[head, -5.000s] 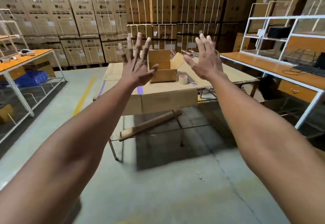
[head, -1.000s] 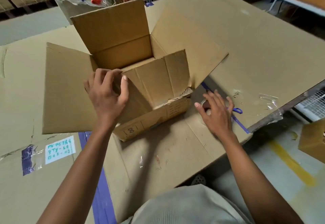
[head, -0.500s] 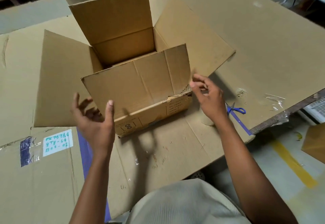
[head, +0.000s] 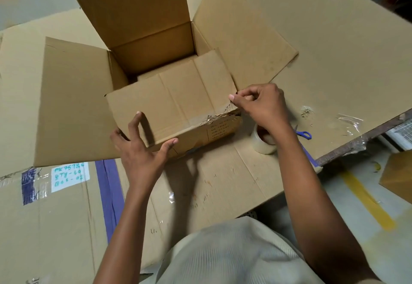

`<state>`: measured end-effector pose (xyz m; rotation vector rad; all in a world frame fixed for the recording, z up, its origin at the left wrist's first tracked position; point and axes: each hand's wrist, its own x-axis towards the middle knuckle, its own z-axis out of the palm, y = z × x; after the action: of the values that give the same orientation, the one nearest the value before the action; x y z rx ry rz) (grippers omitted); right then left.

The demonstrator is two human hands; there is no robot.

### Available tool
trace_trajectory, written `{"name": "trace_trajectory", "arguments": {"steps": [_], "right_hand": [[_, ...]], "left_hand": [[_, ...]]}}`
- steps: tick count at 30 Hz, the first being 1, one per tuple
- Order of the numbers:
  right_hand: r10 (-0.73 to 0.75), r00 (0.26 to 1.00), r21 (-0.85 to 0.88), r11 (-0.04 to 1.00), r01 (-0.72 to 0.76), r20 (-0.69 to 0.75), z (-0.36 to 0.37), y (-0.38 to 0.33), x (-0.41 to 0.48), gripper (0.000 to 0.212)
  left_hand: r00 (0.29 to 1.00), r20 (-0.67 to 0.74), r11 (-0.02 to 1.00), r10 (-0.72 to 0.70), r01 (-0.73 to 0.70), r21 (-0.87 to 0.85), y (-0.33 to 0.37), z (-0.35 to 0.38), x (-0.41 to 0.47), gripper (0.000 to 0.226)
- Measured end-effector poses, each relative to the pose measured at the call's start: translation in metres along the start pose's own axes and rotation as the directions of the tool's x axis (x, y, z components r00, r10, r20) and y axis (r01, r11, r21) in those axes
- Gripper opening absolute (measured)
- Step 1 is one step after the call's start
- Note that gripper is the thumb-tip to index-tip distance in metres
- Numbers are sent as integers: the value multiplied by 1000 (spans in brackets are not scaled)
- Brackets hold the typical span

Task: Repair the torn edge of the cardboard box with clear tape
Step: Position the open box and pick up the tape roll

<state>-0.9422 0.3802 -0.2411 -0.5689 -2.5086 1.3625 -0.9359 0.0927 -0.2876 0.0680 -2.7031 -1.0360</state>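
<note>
An open cardboard box (head: 153, 45) stands on the cardboard-covered table (head: 334, 60) with its flaps spread. The near flap (head: 174, 101) stands up and leans inward. Its fold is torn and ragged at the right end (head: 219, 115). My left hand (head: 138, 150) is spread against the box's front, with the thumb on the front wall and the fingers by the flap. My right hand (head: 260, 105) pinches the flap's right edge just above the tear. A roll of clear tape (head: 263, 144) lies on the table under my right wrist.
Blue-handled scissors (head: 304, 134) lie right of the tape roll. Scraps of clear film (head: 350, 121) sit near the table's right edge. A white handwritten label (head: 70, 176) and a blue tape strip (head: 109, 194) mark the left sheet. Another box (head: 399, 179) stands on the floor.
My left hand has moved up from open air to the box's front. My right hand has risen from beside the tape roll and taken hold of the flap edge.
</note>
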Motion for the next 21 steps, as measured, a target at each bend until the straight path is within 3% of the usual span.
{"name": "trace_trajectory", "arguments": {"steps": [3,7,12,16,21], "right_hand": [[26,998,54,998,-29,62,-3,-8,-2,36],[86,994,-3,996,-86,65,5,-4,3,31],[84,992,-17,996,-83,91,12,6,10,44],[6,997,-68,998,-1,79,4,10,11,54],[-44,996,-235,970,60,74,5,4,13,44]], "left_hand": [[1000,-1,1000,4,-4,-9,-1,-1,-1,99],[1000,0,1000,10,-10,-3,-1,0,-1,98],[999,-1,999,38,-38,-12,2,2,-2,96],[999,-8,999,39,-39,-17,3,3,-2,97],[999,-46,998,19,-22,-59,1,6,-3,99]]}}
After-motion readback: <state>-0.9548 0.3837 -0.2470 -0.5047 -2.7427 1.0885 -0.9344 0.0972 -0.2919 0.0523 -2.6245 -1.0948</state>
